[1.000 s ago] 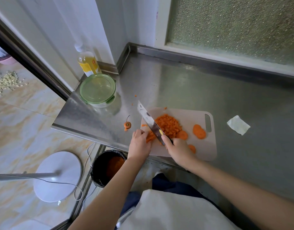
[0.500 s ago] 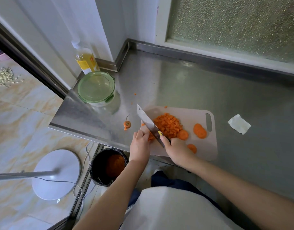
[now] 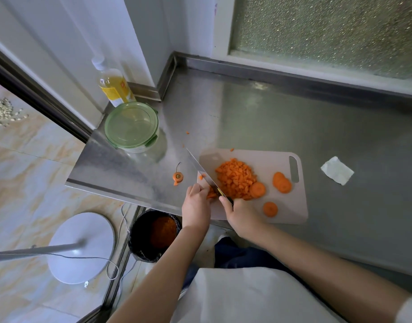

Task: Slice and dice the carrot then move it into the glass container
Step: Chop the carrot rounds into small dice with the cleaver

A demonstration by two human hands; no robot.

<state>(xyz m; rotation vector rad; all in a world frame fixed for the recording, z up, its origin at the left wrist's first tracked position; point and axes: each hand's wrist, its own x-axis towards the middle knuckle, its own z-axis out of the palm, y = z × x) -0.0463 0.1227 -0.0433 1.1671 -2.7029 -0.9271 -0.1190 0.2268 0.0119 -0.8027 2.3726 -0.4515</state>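
Left hand [image 3: 195,206] holds carrot [image 3: 210,195], right hand [image 3: 243,217] grips one knife [image 3: 201,170] beside four slices [image 3: 257,190].

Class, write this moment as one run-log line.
step: dicing; right hand: grips knife; left hand: holds carrot pieces on cutting board; round slices: uncut; glass container: lid on
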